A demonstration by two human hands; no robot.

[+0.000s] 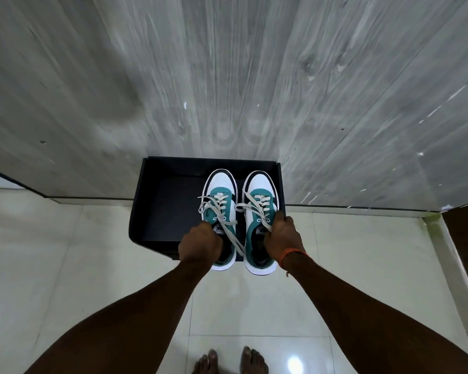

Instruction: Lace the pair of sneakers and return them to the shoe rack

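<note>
above a dark open-fronted compartment [157, 211] set at the foot of a grey wood-grain wall [227, 76], a person held a pair of white-and-teal sneakers, one in each hand. the left hand [199, 245] was curled shut around the collar of the left sneaker [220, 211], and the right hand [283, 238], an orange band [292, 257] at its wrist, was closed on the outer edge of the right sneaker [260, 211]. both shoes sat side by side, toes toward the wall, heels jutting out past the compartment's front edge (whether the soles rested on its floor could not be told). the pale laces [227, 225] were threaded through the eyelets but their ends trailed loose across the tongues. the shoes looked light, with stiff rubber soles and soft uppers, so the collar or heel seemed the firmest place to hold; the limp lace ends could snag or slip under a sole. bare feet [227, 360] stood on the glossy tiled floor [92, 265].
</note>
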